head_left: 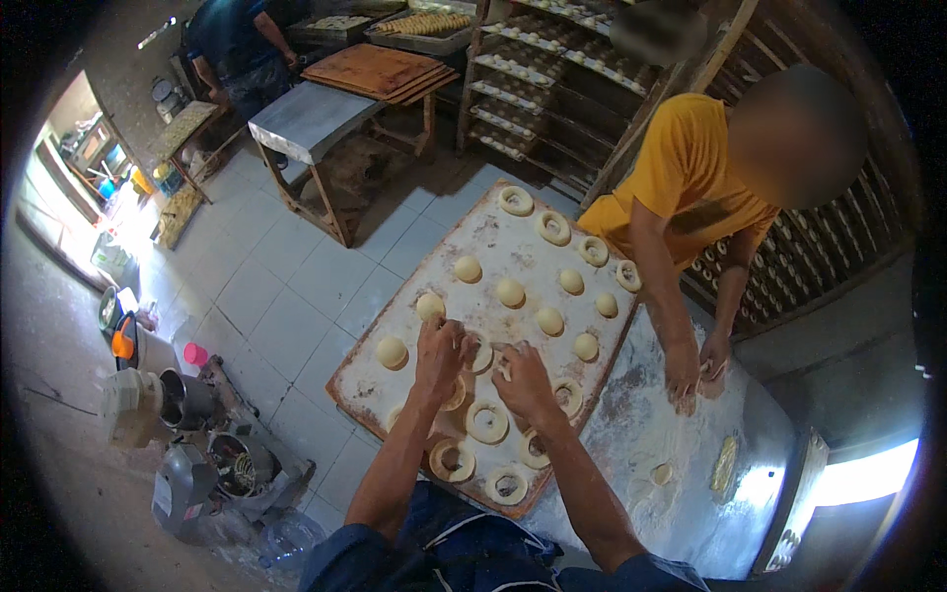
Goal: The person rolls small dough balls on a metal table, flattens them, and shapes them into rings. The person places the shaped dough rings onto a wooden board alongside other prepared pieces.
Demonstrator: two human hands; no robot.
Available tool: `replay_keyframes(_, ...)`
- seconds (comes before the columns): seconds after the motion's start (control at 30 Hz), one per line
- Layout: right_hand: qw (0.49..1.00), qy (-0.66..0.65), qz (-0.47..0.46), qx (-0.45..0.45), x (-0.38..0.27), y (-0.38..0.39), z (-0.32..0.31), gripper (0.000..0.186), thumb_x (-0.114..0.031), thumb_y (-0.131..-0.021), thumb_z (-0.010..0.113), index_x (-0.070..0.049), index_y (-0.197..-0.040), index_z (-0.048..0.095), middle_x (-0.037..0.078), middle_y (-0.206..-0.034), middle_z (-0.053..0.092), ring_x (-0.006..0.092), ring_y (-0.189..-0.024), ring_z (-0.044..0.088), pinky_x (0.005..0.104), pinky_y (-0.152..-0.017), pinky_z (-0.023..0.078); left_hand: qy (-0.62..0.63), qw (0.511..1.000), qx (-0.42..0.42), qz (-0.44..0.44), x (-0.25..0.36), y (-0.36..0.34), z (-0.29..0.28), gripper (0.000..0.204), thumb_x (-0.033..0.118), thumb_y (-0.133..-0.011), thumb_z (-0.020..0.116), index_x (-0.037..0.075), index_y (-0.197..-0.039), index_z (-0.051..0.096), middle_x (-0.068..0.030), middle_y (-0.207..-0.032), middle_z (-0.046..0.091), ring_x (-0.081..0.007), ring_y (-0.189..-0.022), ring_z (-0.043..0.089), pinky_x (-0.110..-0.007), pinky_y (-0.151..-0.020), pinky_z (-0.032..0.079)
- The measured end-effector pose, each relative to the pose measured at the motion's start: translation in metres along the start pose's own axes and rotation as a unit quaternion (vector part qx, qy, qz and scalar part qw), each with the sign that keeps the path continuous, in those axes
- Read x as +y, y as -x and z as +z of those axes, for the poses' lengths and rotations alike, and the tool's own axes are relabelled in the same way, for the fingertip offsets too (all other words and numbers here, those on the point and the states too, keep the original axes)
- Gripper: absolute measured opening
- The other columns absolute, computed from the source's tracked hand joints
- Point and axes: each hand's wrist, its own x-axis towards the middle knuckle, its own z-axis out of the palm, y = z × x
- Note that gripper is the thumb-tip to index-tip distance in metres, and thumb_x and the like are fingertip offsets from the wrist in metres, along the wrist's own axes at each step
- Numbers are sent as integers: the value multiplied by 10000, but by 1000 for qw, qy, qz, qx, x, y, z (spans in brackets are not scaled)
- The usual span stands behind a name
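A pale dough ring (pixel 480 353) is between my two hands over a floured wooden board (pixel 449 281). My left hand (pixel 441 357) has its fingers curled in at the ring's left side. On the right side, the bent fingers of my right hand (pixel 523 377) pinch at its edge. Nearer to me lie several shaped rings, among them one dough ring (pixel 486 421) just below my hands. Round dough balls, such as a dough ball (pixel 510 292), sit in rows farther up the board. My left hand partly covers another ring.
A co-worker in a yellow shirt (pixel 681 158) works dough on the floured metal table (pixel 641 434) at right. Behind stand a tray rack (pixel 513 74) and a small table (pixel 316 113) with wooden boards. Mixers (pixel 187 483) stand at lower left. Another person is at the back.
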Motion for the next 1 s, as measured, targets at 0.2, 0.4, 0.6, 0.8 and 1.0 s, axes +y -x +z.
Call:
replay_keyframes(0.2, 980, 94, -133, 115, -4, -53, 53, 425, -209, -920, 600, 28, -1273, 582, 267, -1201, 598, 434, -1135, 543, 519, -987, 455, -179, 983, 16, 31, 25, 15, -35, 281, 140, -883, 724, 1, -1117, 651, -185, -1039, 612, -388, -1015, 584, -477, -861, 473)
replay_keyframes(0.4, 985, 58, -94, 133, -64, -125, 78, 311, -199, -938, 582, 14, -1154, 647, 240, -1116, 660, 385, -1069, 652, 486, -888, 561, -366, 930, 33, 11, -16, 26, -96, 380, 172, -851, 754, -53, -1124, 617, -197, -1058, 615, -400, -997, 572, -487, -892, 463)
replay_keyframes(0.6, 992, -73, 32, 99, -65, -125, 82, 360, -208, -784, 697, -55, -1107, 656, 208, -1037, 683, 381, -989, 667, 506, -843, 533, -181, 976, -95, -72, -11, 19, -100, 369, 217, -860, 764, -8, -1076, 567, -206, -964, 599, -403, -929, 578, -476, -815, 483)
replay_keyframes(0.8, 885, -418, -107, 175, 12, 86, 6, 378, -180, -848, 793, -14, -1169, 680, 168, -1042, 726, 280, -938, 702, 402, -843, 540, -3, 990, -116, -76, 35, 78, -69, 401, 30, -878, 721, -5, -1260, 602, -141, -1124, 653, -241, -1035, 641, -370, -919, 518)
replay_keyframes(1.0, 899, -156, 303, 274, 155, 335, -65, 349, -97, -776, 760, -39, -1118, 722, 177, -975, 748, 315, -868, 739, 399, -793, 569, 122, 881, -452, -66, 170, 207, 126, 376, 103, -838, 795, -11, -1180, 688, -129, -1052, 733, -200, -931, 692, -348, -849, 547)
